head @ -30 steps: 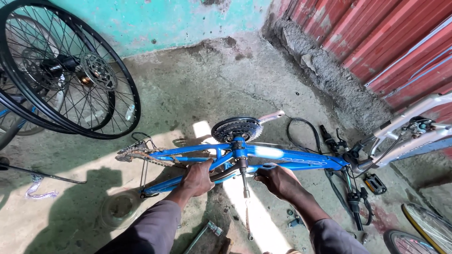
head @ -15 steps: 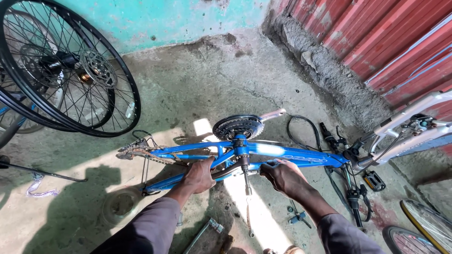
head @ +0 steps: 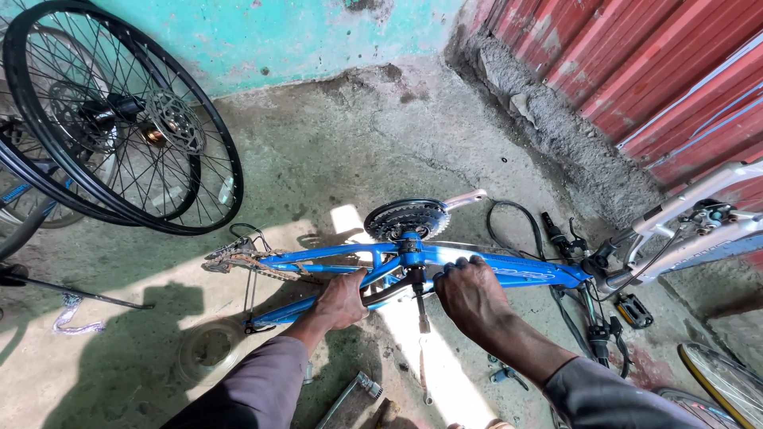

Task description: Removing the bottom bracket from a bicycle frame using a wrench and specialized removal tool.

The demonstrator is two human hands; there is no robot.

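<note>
A blue bicycle frame (head: 509, 268) lies on its side on the concrete floor, without wheels. Its black chainring (head: 405, 218) and a silver crank arm (head: 465, 199) face up at the middle. My left hand (head: 342, 298) grips the lower blue tube close to the bottom bracket. My right hand (head: 470, 292) is closed around the frame's main tube just right of the bracket. A loose chain (head: 238, 258) hangs at the frame's rear end on the left.
Black spoked wheels (head: 119, 119) lean against the turquoise wall at left. A red corrugated wall runs along the right. A silver bicycle frame (head: 699, 218) lies at right, with cables, a pedal (head: 633, 310) and small tools (head: 350, 397) scattered on the floor.
My right hand has slid left along the main tube toward the bottom bracket and closed on it. My left hand has kept its grip.
</note>
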